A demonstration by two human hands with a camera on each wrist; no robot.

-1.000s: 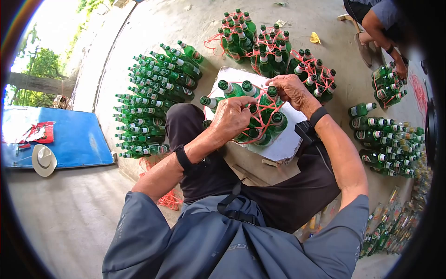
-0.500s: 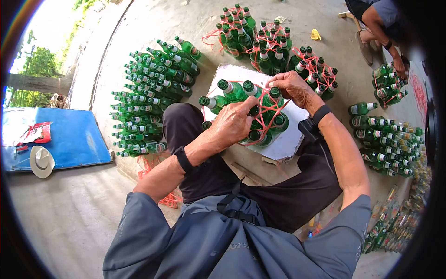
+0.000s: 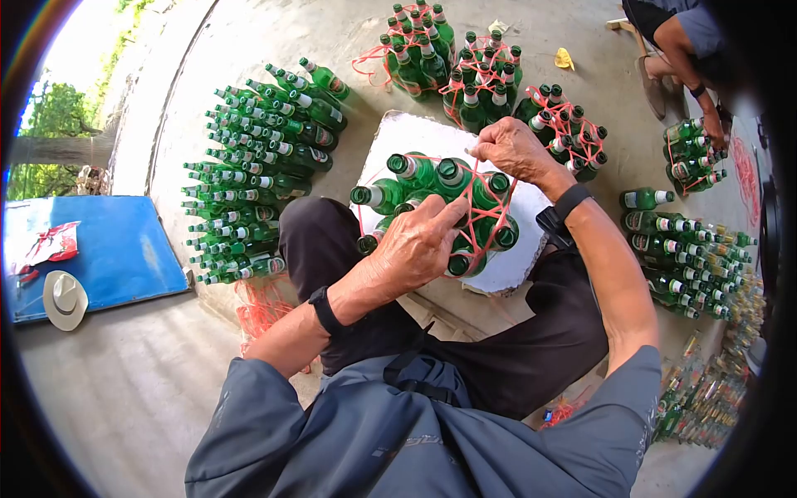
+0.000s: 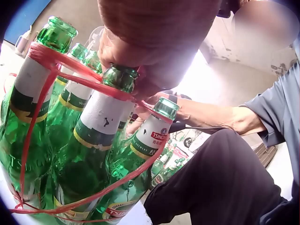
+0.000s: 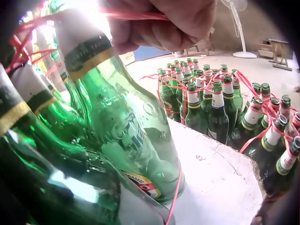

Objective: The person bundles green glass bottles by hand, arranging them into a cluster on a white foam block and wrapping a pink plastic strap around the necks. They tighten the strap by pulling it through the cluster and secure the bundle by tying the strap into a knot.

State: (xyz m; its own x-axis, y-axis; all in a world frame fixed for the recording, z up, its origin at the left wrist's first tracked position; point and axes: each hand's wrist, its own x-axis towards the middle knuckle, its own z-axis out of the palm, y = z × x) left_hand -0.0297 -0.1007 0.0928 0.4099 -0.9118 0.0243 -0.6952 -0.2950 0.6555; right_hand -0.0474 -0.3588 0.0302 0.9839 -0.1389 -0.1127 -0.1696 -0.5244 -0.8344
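A cluster of green glass beer bottles (image 3: pixel 415 173) stands on a white slab (image 3: pixel 506 264), bound with red plastic twine (image 4: pixel 110 88) crossing around and between the necks. My left hand (image 3: pixel 419 241) lies over the near bottles, its fingers curled about a bottle neck (image 4: pixel 121 77); its palm side is partly hidden. To the far right of the cluster my right hand (image 3: pixel 515 153) pinches a strand of the red twine (image 5: pixel 136 16), drawn taut from the bottle necks. Bottle labels and glass fill much of both wrist views.
Loose green bottles (image 3: pixel 274 158) stand in rows at left, and more bottles (image 3: pixel 681 249) at right. Twine-bound bundles (image 3: pixel 419 54) sit beyond the slab. A blue board (image 3: pixel 108 257) with a straw hat (image 3: pixel 65 300) lies at left. Another person's arm (image 3: pixel 706 104) reaches toward bottles at upper right.
My right hand has drawn up and slightly away from the bottle tops, pulling the twine. My left hand has stayed over the near bottle necks, shifting slightly.
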